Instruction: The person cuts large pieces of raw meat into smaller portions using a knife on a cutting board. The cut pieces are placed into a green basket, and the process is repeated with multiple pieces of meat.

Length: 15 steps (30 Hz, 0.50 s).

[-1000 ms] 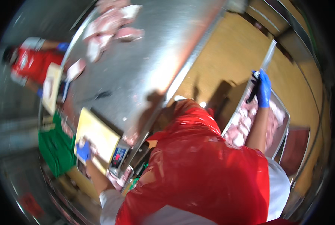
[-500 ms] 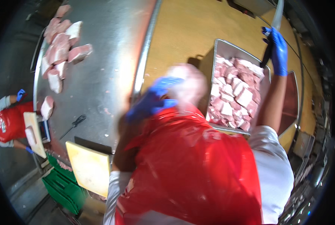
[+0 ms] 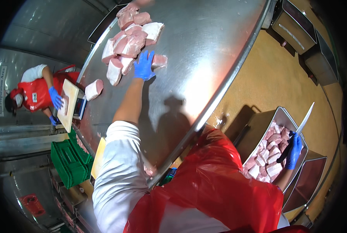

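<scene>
My left hand [image 3: 144, 66], in a blue glove, stretches far across the steel table [image 3: 181, 46] with its fingers spread. It lies at the edge of a pile of pale pink meat pieces [image 3: 131, 40], touching or just over a single meat piece [image 3: 159, 61] to its right. Whether it presses on that piece I cannot tell. My right hand [image 3: 293, 150], also gloved in blue, is closed round the black handle of a knife [image 3: 306, 118], its long blade pointing up and away. This hand is over the rim of a metal tub [image 3: 280, 110] full of cut meat chunks [image 3: 268, 155].
Across the table at left, a person [image 3: 37, 89] in a red apron handles meat on a cutting board [image 3: 67, 101] beside a scale. One meat piece [image 3: 93, 89] lies near them. A green crate [image 3: 70, 161] stands lower left; another metal tub [image 3: 307, 180] is at right.
My left hand has moved from beside the tub, where a blurred pale pink piece was, out to the pile on the table. My right hand has come lower with the knife. The view has turned.
</scene>
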{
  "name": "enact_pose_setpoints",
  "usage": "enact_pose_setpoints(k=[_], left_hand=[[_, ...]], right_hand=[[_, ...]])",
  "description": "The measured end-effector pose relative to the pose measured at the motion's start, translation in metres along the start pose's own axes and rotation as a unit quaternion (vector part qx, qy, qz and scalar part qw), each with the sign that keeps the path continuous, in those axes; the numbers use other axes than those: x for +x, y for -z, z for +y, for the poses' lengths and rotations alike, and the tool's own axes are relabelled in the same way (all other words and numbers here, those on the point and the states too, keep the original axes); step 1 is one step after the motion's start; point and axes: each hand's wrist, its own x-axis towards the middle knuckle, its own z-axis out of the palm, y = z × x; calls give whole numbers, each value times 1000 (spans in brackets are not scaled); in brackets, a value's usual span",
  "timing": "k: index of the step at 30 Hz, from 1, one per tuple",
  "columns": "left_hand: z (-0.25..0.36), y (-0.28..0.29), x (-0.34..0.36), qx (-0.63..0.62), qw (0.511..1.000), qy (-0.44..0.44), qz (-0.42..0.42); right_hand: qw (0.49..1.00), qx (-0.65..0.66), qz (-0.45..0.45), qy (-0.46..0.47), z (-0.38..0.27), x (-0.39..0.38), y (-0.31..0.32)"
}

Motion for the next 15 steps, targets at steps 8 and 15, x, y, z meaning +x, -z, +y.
enact_pose_setpoints(k=[8,15], left_hand=[[-37,-49,47,-171,978,108,-42],[39,-86,-180,-759,538,338,140]], right_hand=[[999,19,-48,-15,-20,56,-57],[983,-9,-179,30,-57,98,-172]])
